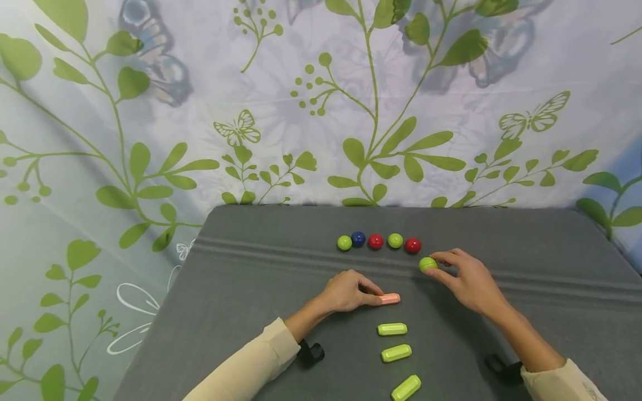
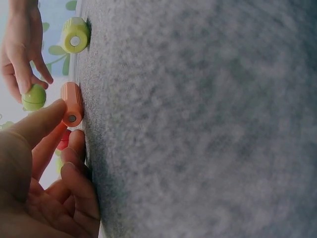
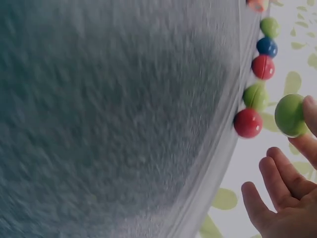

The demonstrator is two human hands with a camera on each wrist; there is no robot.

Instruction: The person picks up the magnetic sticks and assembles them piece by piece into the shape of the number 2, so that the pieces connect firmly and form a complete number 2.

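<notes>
My left hand (image 1: 351, 291) holds a short ribbed salmon-orange rod (image 1: 389, 299) by its near end, low at the table. In the left wrist view the thumb lies against that rod (image 2: 72, 104), which has a round metal spot in its end. Raised above the table, my right hand (image 1: 468, 278) pinches a lime-green ball (image 1: 428, 264) between thumb and fingers. The right wrist view shows this ball (image 3: 290, 115) at the fingertips, with the other fingers spread loosely.
Behind the hands, several balls form a row: green (image 1: 344, 243), blue (image 1: 358, 239), red (image 1: 375, 241), green (image 1: 395, 240) and red (image 1: 413, 245). Three lime-green rods (image 1: 392, 329) lie nearer on the grey cloth-covered table (image 1: 241, 312). A leaf-patterned curtain (image 1: 281, 139) hangs behind.
</notes>
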